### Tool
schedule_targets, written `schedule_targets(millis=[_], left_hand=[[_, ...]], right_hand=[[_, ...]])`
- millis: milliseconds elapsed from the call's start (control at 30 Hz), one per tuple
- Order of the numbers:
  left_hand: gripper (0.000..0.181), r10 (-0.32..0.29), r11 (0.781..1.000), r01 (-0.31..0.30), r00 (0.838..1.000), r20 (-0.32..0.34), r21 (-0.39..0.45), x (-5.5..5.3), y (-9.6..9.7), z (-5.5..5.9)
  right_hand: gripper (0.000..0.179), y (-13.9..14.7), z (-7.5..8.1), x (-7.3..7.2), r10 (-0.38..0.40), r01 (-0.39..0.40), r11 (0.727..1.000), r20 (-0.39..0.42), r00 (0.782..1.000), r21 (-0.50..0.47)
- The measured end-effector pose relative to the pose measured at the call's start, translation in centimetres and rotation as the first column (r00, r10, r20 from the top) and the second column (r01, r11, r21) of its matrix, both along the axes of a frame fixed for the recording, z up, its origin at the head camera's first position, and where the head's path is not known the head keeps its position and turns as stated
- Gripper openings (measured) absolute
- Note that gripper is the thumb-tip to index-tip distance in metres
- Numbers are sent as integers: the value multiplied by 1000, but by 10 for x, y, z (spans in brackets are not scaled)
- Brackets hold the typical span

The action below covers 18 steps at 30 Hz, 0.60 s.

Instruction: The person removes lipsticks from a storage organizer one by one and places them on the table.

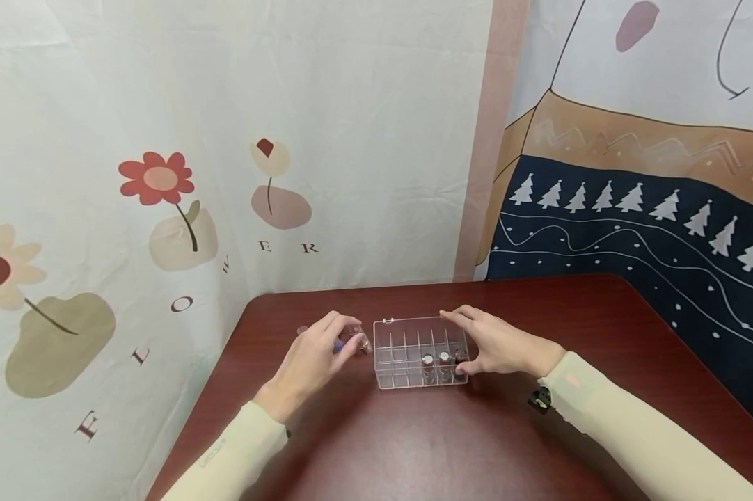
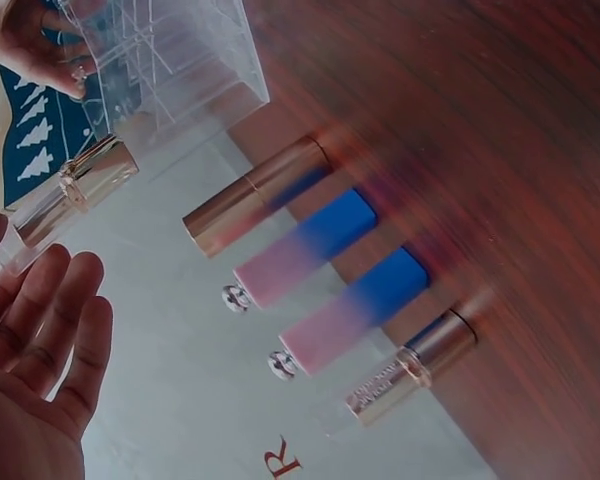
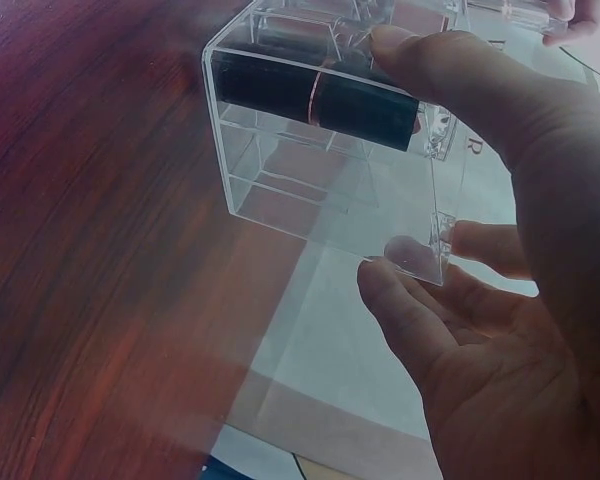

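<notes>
A clear divided organizer box (image 1: 408, 355) stands on the table in the head view. Its front row holds two lipsticks with pale round tops (image 1: 428, 369) and, in the right-end compartment, a black lipstick (image 3: 310, 95) with a thin gold band. My right hand (image 1: 498, 342) grips the box's right end, thumb at the front and fingers toward the back. Left of the box, my left hand (image 1: 314, 355) pinches a gold lipstick with a clear end (image 2: 90, 180) between thumb and fingers. That lipstick is apart from the box.
Beside my left hand stand a gold lipstick tube (image 2: 255, 195), two pink-and-blue tubes (image 2: 310, 245) with silver knobs, and another clear-and-gold lipstick (image 2: 410, 365). All rest on the dark red table (image 1: 414, 445). A printed cloth (image 1: 364, 139) hangs behind.
</notes>
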<state>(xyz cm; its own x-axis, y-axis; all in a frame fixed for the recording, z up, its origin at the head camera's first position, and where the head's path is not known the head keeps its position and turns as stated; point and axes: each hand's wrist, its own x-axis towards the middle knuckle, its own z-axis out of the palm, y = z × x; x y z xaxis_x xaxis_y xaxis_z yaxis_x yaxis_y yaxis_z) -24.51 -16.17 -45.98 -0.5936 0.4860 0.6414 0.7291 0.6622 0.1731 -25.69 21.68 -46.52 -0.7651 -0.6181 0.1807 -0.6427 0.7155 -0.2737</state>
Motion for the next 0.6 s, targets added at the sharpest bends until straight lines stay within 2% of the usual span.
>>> schedule_targets(millis=[300,600], left_hand=[[17,50,998,-49,999,16,-36,-5,-7,-8],[17,39,998,-38,999,22,-47,-5,-11,-15]], right_hand=[[108,0,0,-1,-1,1,1000,-2,1000,-3],[108,0,-1,-1,3,-3,1000,0,1000,0]])
